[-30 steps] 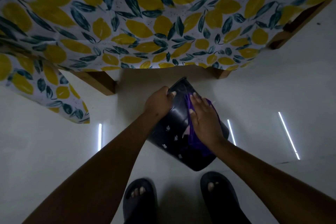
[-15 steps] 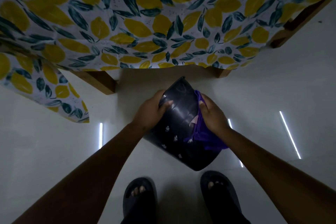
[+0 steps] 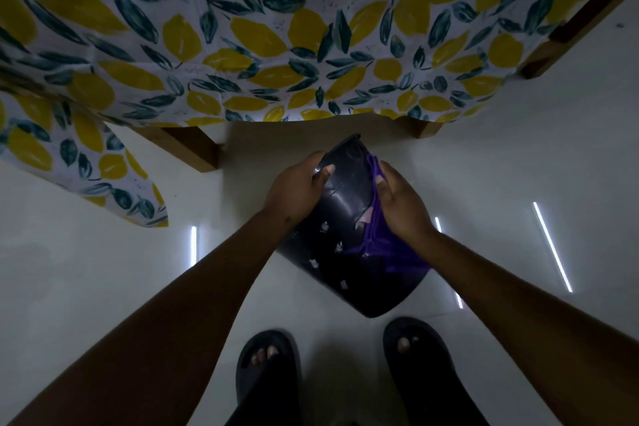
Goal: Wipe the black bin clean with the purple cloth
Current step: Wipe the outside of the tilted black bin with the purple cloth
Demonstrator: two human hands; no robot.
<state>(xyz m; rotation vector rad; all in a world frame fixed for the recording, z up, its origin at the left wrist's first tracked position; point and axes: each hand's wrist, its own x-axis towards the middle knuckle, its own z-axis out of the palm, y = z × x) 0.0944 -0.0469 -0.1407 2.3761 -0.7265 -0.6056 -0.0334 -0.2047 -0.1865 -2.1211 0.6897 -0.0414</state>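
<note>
A tablecloth (image 3: pixel 262 28) printed with yellow lemons and dark green leaves is covering the table and filling the upper part of the view, with one corner hanging down at the left. Wooden table legs (image 3: pixel 186 149) are showing beneath its edge. A pale glossy floor (image 3: pixel 103 270) is lying below and reflecting thin strips of light. The black bin (image 3: pixel 342 228) is being held tilted above the floor, in front of the table and just ahead of the feet; its narrow end is pointing toward the table and its wide end toward the person. Small pale specks are showing on its side wall. Two feet in black sandals (image 3: pixel 268 370) are standing on the floor at the bottom edge. The left hand (image 3: pixel 294 190) is grasping the narrow end of the bin, with the thumb lying across its side. The right hand (image 3: pixel 401 204) is clutching the purple cloth (image 3: pixel 380 245) and pressing it against the right side of the bin. The cloth is bunching under the palm and trailing down over the wall of the bin toward the wide end.
</note>
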